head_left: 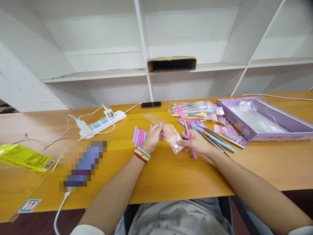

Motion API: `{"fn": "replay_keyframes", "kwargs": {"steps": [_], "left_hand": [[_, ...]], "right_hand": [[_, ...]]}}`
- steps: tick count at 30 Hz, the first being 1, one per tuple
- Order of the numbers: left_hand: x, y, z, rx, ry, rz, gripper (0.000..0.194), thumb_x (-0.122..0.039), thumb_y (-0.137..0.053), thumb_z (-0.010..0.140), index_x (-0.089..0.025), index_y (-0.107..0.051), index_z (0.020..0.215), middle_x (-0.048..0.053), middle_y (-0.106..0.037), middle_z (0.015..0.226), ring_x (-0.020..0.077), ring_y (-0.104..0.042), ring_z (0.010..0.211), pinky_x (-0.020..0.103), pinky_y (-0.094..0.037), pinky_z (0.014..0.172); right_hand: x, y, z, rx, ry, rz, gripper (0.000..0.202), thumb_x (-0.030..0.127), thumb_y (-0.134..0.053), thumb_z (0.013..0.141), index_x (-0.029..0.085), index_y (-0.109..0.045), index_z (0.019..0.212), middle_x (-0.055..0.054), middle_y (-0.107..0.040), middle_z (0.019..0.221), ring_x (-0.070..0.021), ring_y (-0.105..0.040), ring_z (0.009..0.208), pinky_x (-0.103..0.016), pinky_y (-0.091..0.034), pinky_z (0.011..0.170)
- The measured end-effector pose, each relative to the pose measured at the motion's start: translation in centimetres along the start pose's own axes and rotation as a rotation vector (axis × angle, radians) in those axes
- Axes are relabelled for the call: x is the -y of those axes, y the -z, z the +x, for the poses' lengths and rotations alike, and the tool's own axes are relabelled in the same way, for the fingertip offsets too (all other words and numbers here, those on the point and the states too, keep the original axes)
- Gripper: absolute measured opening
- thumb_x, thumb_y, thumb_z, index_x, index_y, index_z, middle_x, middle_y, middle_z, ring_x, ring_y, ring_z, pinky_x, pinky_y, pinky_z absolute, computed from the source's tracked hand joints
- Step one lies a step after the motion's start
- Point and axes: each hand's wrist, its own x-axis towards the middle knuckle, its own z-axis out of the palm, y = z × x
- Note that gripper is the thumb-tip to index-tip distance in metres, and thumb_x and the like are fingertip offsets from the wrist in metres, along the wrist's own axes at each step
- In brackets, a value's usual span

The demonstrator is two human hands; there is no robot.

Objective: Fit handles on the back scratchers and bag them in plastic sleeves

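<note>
Left hand pinches clear bag over bench; right hand grips pink scratcher plus bag edge (presumably steadying both). From bag: pink-purple tubes 9 o'clock, loose scratchers 3 o'clock, likely for reach

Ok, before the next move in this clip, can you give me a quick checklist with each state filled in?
1. Left hand at the clear bag: ok.
2. Right hand gripping the pink scratcher: ok, with the bag also at its fingers.
3. Bag's mouth open: cannot tell.
4. Loose scratchers spread apart: not ok, they overlap in a pile.
5. Sticks clear of the left hand: cannot tell, it hides part of the row.
</note>
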Motion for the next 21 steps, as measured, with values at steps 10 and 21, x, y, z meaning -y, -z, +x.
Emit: {"fn": "replay_keyframes", "kwargs": {"steps": [10,21], "left_hand": [[0.6,-1.1,-1.6,0.463,0.126,0.142,0.041,-0.033,-0.073,0.063,-0.016,-0.054,0.094,0.005,-0.063,0.083,0.0141,-0.060,0.072,0.022,-0.044,0.056],[1.5,-0.4,-0.1,0.019,-0.058,0.160,0.027,-0.026,-0.070,0.063,-0.015,-0.053,0.082,-0.002,-0.058,0.064,0.0098,-0.055,0.055,0.023,-0.043,0.055]], "right_hand": [[-0.9,-0.1,1.1,-0.219,0.099,0.054,0.039,0.027,-0.066,0.065,0.021,-0.028,0.062,0.007,-0.048,0.050,-0.0094,-0.050,0.039,-0.019,-0.036,0.031],[-1.5,0.3,1.3,-0.216,0.117,-0.188,0.034,0.029,-0.061,0.068,0.021,-0.029,0.063,0.004,-0.052,0.058,-0.0110,-0.053,0.048,-0.021,-0.037,0.041]]}}
